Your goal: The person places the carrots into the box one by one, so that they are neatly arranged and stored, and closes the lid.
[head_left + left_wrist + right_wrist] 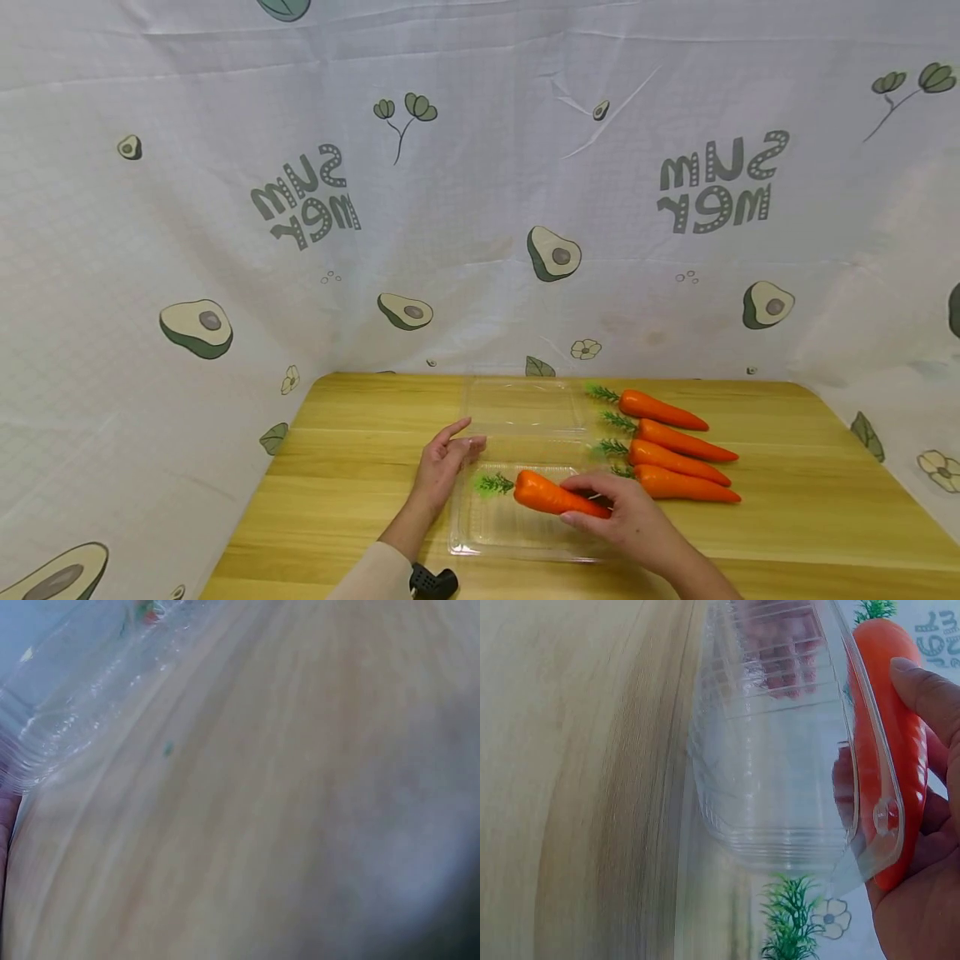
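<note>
An orange toy carrot with a green leafy top is gripped by my right hand, thumb and fingers round its narrow end. It is held over the base of a clear plastic clamshell box, its leafy top pointing left. In the right wrist view the carrot shows beyond the transparent box wall. My left hand rests at the box's left edge near the hinge, fingers extended. Only a sliver of it appears in the left wrist view, beside the box's corner.
Several more carrots lie in a stack of rows right of the box, leafy tops leftward. The open lid lies flat behind the base. A small black device is by my left wrist. A printed cloth hangs behind the wooden table.
</note>
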A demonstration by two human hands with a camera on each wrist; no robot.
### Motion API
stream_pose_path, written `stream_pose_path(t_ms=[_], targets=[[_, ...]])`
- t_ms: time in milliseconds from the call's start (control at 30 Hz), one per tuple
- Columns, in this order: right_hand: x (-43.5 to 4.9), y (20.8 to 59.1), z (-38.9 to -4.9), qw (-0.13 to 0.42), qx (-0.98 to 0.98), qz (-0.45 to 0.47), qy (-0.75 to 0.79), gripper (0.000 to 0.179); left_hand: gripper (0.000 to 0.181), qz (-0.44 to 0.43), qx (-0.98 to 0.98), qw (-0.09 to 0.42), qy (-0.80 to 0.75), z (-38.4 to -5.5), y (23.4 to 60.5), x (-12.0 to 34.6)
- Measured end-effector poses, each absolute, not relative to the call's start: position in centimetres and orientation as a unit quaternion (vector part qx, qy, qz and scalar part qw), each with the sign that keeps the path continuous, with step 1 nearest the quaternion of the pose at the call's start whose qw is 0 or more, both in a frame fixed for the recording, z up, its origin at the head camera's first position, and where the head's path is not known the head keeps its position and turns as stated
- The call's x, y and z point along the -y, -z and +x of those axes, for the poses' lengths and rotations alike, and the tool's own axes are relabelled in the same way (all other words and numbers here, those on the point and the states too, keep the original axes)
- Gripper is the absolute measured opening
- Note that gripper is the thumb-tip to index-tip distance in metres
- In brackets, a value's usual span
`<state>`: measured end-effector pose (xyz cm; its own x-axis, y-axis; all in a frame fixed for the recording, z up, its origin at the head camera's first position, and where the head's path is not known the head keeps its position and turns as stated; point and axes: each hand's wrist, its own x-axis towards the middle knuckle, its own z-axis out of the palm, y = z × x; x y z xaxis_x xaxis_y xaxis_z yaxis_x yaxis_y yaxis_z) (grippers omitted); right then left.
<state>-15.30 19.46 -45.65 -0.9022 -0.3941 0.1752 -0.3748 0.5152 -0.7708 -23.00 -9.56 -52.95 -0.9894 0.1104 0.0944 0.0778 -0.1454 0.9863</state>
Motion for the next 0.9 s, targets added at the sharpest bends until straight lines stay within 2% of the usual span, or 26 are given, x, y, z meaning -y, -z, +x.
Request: stream_pose_path(t_ms=[233,667,900], targets=[[-18.8,46.1,-15.3,0.019,-0.863,-0.258,0.434,0.032,0.048,0.076,-0.652,0.01,-0.755,-23.0,53.0,9.6],[-17.6,46.6,-15.4,-0.003,-0.88,-0.287,0.379,0.028,0.047,0.085,-0.66,0.009,-0.747,-22.9,52.9,9.6],[-17.3,46.4,-15.5,0.019,-0.887,-0.284,0.363,0.029,0.047,0.087,-0.662,0.007,-0.744,-22.9,52.9,9.6]])
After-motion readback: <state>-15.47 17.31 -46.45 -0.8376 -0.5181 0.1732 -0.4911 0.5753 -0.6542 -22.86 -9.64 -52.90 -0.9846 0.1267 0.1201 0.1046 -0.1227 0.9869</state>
